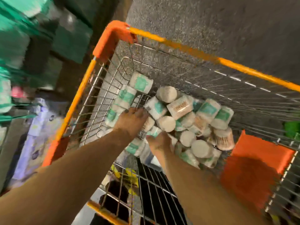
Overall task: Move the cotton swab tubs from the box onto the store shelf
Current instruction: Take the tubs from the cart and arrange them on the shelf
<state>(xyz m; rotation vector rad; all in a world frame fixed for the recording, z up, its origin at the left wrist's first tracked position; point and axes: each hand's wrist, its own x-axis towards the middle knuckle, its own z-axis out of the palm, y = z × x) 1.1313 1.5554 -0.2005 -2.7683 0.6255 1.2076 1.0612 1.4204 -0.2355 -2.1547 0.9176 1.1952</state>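
Down on the wire floor of the orange-rimmed cart [103, 44], the cotton swab tubs [207, 111] lie in a loose heap toward its right side, short cylinders on their sides pointing every way. Several turn a round white end up at the camera, among them a white-ended tub [166, 94] at the heap's far edge; a barcode tub [180, 107] just beside it lies label-up. Along the left wall a row of tubs [126, 95] lies end to end, long axes running with that wall. The left hand [131, 120] reaches down on the near end of this row, fingers bent over the tubs; blur hides whether they grip. The right hand [159, 143] curls thumb and fingers round a teal-labelled tub [154, 131] at the heap's near edge. An orange flap [259, 153] stands at the cart's near right, a blurred store shelf [16, 38] with teal packs at left, speckled grey floor [211, 21] beyond
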